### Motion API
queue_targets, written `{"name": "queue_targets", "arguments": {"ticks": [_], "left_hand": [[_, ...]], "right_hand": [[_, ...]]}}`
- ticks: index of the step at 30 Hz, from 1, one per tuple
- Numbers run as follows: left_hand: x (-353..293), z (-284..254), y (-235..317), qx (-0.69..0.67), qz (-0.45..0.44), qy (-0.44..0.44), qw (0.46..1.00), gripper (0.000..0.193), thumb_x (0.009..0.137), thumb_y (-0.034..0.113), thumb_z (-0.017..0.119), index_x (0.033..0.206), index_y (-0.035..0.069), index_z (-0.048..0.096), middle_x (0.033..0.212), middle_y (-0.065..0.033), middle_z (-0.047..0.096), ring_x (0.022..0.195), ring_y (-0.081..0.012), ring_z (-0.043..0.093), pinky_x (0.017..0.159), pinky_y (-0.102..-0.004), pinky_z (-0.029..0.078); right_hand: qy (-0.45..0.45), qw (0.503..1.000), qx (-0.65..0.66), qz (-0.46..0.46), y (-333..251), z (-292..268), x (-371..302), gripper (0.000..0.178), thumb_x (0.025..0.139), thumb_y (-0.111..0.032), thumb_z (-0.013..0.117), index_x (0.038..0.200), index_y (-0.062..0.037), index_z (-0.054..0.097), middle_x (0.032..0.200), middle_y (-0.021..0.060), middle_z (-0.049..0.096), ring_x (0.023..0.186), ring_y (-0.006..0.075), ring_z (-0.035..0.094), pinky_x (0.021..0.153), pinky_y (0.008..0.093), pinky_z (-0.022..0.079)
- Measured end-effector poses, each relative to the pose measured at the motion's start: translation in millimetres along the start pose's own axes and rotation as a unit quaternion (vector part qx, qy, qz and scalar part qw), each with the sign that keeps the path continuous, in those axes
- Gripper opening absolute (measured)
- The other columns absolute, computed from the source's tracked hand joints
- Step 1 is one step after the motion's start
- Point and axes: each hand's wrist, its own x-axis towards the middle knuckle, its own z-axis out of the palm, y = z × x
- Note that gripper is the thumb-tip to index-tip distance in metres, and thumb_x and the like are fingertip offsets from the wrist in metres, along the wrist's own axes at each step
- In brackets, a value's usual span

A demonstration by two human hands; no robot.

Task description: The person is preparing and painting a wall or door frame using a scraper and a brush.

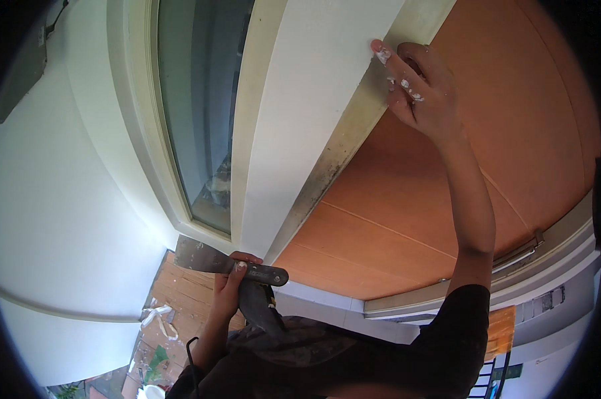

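Our left hand (228, 287) is closed around one scraper (204, 257), thumb laid along the tool where the flat metal blade meets the dark handle; some of the fingers are hidden behind it. The scraper is just below the foot of the white post (307, 93), its blade pointing left and marked with pale smears. Our right hand (432, 96) is at the upper right edge of the post, one finger stretched out to it and the others curled; we cannot tell whether the curled fingers have hold of anything. White paste dots those fingers in several spots.

Along the post's right side we see one beige strip (337, 143) with dark smudges, and beyond it one orange panel (413, 213), cut off by the dark rim. Left of the post is one glass pane (194, 100), its reflections hard to read. Below and left of the post, brown sheeting (190, 289) bears one crumpled white strip (157, 316); farther down, one white container (152, 392) is mostly cut off. A dark grey shape (257, 307) beneath the scraper's handle is hard to make out.
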Motion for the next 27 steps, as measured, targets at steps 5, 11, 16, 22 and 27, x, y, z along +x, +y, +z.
{"name": "queue_targets", "arguments": {"ticks": [5,11,16,22,27], "left_hand": [[2,0,-1,0.005,0.005,-0.011,1.000,0.020,0.094,0.017,0.042,0.103,0.001,0.051,0.101,-0.0117,0.059,0.089,-0.0152,0.057,0.080,-0.0278,0.046],[0,1,2,-0.010,-0.007,0.000,1.000,0.021,0.094,0.019,0.042,0.103,0.002,0.051,0.100,-0.0120,0.059,0.087,-0.0155,0.058,0.077,-0.0281,0.047],[0,-1,-1,0.008,0.006,-0.004,1.000,0.022,0.094,0.019,0.042,0.103,0.002,0.051,0.101,-0.0121,0.059,0.087,-0.0154,0.058,0.077,-0.0280,0.047],[0,3,2,0.008,-0.007,0.005,1.000,0.022,0.094,0.020,0.042,0.103,0.001,0.052,0.100,-0.0119,0.059,0.087,-0.0149,0.057,0.077,-0.0276,0.047],[1,3,0,0.027,0.000,0.007,1.000,0.022,0.095,0.019,0.042,0.102,0.001,0.052,0.100,-0.0119,0.059,0.087,-0.0150,0.057,0.078,-0.0278,0.046]], "right_hand": [[0.013,1.000,-0.001,-0.009,5,4,-4,0.058,0.063,-0.006,0.060,0.120,-0.0182,0.058,0.086,0.0073,0.051,0.068,0.0195,0.050,0.061,0.0315,0.045],[0.053,0.998,0.016,-0.034,6,9,-13,0.054,0.062,-0.006,0.057,0.116,-0.0115,0.061,0.091,0.0094,0.054,0.067,0.0212,0.049,0.063,0.0328,0.044],[0.093,0.995,0.019,-0.036,4,17,-24,0.052,0.063,-0.011,0.057,0.115,-0.0111,0.063,0.093,0.0104,0.054,0.065,0.0205,0.049,0.062,0.0322,0.043],[0.085,0.995,0.046,-0.006,-3,13,-18,0.052,0.062,-0.015,0.058,0.115,-0.0150,0.063,0.090,0.0087,0.052,0.062,0.0182,0.048,0.060,0.0315,0.043],[0.061,0.998,0.026,0.001,-6,11,-12,0.052,0.063,-0.016,0.059,0.114,-0.0194,0.063,0.086,0.0070,0.050,0.061,0.0165,0.048,0.056,0.0296,0.044]]}}
